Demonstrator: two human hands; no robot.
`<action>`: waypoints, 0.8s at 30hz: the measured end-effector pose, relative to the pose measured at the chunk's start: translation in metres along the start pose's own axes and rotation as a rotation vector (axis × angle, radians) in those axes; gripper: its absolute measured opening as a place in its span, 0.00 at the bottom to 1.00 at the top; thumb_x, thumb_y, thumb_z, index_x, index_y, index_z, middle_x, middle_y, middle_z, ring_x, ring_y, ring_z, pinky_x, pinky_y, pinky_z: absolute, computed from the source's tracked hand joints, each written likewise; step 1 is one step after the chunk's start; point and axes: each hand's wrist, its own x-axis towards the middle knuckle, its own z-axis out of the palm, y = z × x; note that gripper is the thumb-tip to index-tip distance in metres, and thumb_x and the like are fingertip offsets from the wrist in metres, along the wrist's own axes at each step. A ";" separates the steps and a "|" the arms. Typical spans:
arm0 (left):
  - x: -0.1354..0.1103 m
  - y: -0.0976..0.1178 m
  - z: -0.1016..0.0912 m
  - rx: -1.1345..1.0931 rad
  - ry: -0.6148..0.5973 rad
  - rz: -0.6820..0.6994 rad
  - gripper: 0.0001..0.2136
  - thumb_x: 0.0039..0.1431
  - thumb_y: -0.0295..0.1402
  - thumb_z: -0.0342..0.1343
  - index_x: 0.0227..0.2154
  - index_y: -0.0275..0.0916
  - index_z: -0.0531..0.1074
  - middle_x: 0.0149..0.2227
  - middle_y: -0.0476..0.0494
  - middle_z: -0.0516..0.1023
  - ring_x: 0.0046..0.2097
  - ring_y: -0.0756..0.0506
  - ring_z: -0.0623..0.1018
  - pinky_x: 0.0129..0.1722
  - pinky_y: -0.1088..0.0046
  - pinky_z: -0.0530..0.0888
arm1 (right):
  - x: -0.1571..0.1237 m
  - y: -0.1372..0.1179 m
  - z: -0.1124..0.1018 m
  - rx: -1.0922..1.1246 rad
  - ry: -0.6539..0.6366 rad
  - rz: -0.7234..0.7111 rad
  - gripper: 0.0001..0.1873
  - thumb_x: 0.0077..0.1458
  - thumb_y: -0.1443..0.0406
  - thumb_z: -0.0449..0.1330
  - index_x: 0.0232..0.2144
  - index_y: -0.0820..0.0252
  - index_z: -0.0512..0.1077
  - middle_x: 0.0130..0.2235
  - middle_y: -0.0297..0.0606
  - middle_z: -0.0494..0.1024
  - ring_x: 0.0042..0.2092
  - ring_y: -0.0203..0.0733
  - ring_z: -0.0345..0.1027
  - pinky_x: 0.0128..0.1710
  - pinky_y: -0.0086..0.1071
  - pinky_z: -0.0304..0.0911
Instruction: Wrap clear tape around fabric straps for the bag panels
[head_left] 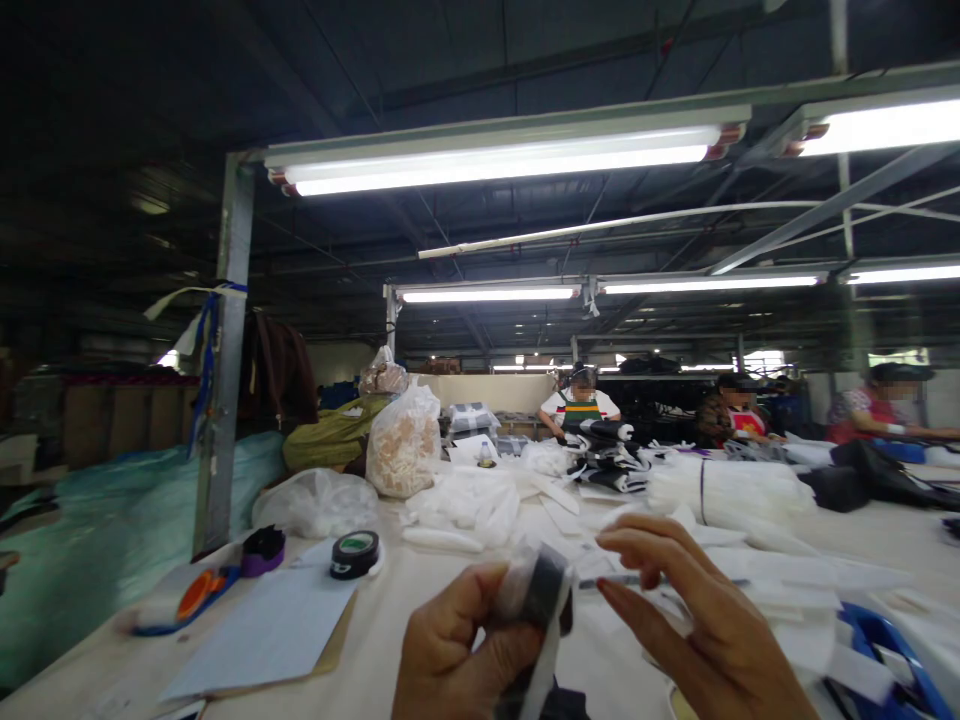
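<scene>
My left hand (472,640) is closed around a small dark, folded item (546,588) with clear wrapping at its top and a white strip hanging down its side. Motion blur hides its exact kind. Just to its right, my right hand (697,620) has its thumb and fingers curved apart, with no held thing visible between them. A thin grey object (611,580) shows behind the right fingertips. Below the left hand lies some black material (564,702), partly cut off by the lower edge.
On the left lie orange-and-blue scissors (199,595), a purple-and-black roll (262,552), black tape (355,553) and pale paper (262,630). White plastic packs (731,490) cover the right side; a blue tool (885,650) sits lower right. Several people work across the table (390,590).
</scene>
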 end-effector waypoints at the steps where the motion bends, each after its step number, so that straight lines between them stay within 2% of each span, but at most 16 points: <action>1: 0.001 0.005 -0.002 -0.059 -0.048 -0.041 0.17 0.38 0.36 0.65 0.34 0.37 0.73 0.28 0.48 0.76 0.32 0.46 0.74 0.33 0.74 0.67 | 0.003 -0.003 -0.006 -0.103 -0.059 -0.131 0.18 0.52 0.68 0.57 0.46 0.50 0.66 0.46 0.37 0.70 0.46 0.42 0.64 0.43 0.31 0.63; 3: 0.003 0.014 -0.004 -0.130 -0.145 -0.082 0.18 0.37 0.31 0.66 0.34 0.36 0.70 0.28 0.47 0.76 0.32 0.46 0.74 0.32 0.74 0.67 | 0.008 -0.012 -0.010 -0.270 -0.238 -0.311 0.27 0.50 0.72 0.55 0.53 0.53 0.60 0.51 0.40 0.69 0.52 0.45 0.60 0.50 0.37 0.59; 5: 0.005 0.020 -0.004 -0.115 -0.227 -0.111 0.17 0.37 0.29 0.64 0.34 0.35 0.68 0.26 0.47 0.75 0.29 0.48 0.73 0.30 0.75 0.65 | 0.009 -0.019 -0.005 -0.425 -0.386 -0.395 0.30 0.48 0.76 0.51 0.54 0.57 0.58 0.48 0.41 0.71 0.49 0.46 0.63 0.49 0.41 0.60; 7: 0.007 0.021 -0.001 -0.091 -0.281 -0.146 0.17 0.38 0.29 0.64 0.34 0.34 0.68 0.25 0.48 0.74 0.29 0.49 0.73 0.30 0.76 0.65 | 0.005 -0.017 0.008 -0.565 -0.419 -0.423 0.29 0.45 0.79 0.49 0.52 0.60 0.59 0.41 0.41 0.74 0.42 0.46 0.66 0.42 0.41 0.63; 9: 0.010 0.019 0.003 -0.060 -0.270 -0.171 0.18 0.37 0.31 0.65 0.33 0.34 0.67 0.24 0.50 0.72 0.29 0.50 0.72 0.30 0.78 0.64 | -0.003 -0.008 0.021 -0.649 -0.351 -0.405 0.24 0.44 0.79 0.48 0.45 0.61 0.61 0.33 0.39 0.73 0.34 0.45 0.66 0.32 0.37 0.64; 11: 0.011 0.014 0.008 0.002 -0.189 -0.106 0.19 0.39 0.34 0.65 0.34 0.35 0.67 0.26 0.50 0.71 0.29 0.51 0.70 0.29 0.78 0.63 | -0.013 0.006 0.030 -0.682 -0.219 -0.351 0.19 0.44 0.79 0.45 0.40 0.61 0.59 0.28 0.36 0.71 0.28 0.42 0.66 0.25 0.32 0.60; 14: 0.008 0.001 0.013 0.216 -0.053 0.078 0.16 0.50 0.41 0.57 0.40 0.37 0.69 0.30 0.48 0.72 0.30 0.50 0.70 0.32 0.76 0.65 | -0.023 0.023 0.037 -0.689 -0.037 -0.233 0.18 0.46 0.79 0.42 0.39 0.60 0.56 0.25 0.34 0.71 0.25 0.39 0.67 0.22 0.28 0.57; 16: 0.005 -0.010 0.014 0.323 -0.023 0.192 0.18 0.52 0.42 0.55 0.43 0.38 0.70 0.36 0.44 0.74 0.37 0.46 0.72 0.39 0.72 0.66 | -0.028 0.029 0.039 -0.667 -0.029 -0.122 0.17 0.48 0.77 0.41 0.40 0.60 0.55 0.25 0.33 0.72 0.24 0.38 0.68 0.22 0.28 0.57; 19: 0.003 -0.028 0.011 0.330 -0.065 0.307 0.29 0.39 0.39 0.66 0.48 0.39 0.69 0.48 0.40 0.71 0.48 0.38 0.70 0.49 0.69 0.64 | -0.031 0.028 0.042 -0.563 -0.032 0.075 0.13 0.51 0.75 0.40 0.38 0.59 0.57 0.22 0.31 0.71 0.22 0.38 0.68 0.21 0.28 0.55; 21: 0.004 -0.038 0.007 0.319 -0.095 0.292 0.34 0.35 0.37 0.68 0.50 0.40 0.67 0.49 0.40 0.71 0.50 0.37 0.69 0.51 0.68 0.64 | -0.032 0.023 0.045 -0.482 -0.035 0.219 0.12 0.54 0.73 0.39 0.36 0.58 0.59 0.22 0.32 0.71 0.23 0.39 0.68 0.22 0.28 0.55; 24: 0.007 -0.048 0.002 0.307 -0.095 0.222 0.32 0.40 0.36 0.65 0.52 0.42 0.65 0.46 0.44 0.73 0.48 0.39 0.70 0.50 0.69 0.65 | -0.032 0.015 0.049 -0.390 -0.080 0.361 0.13 0.56 0.71 0.38 0.36 0.59 0.60 0.24 0.34 0.73 0.25 0.40 0.68 0.25 0.29 0.56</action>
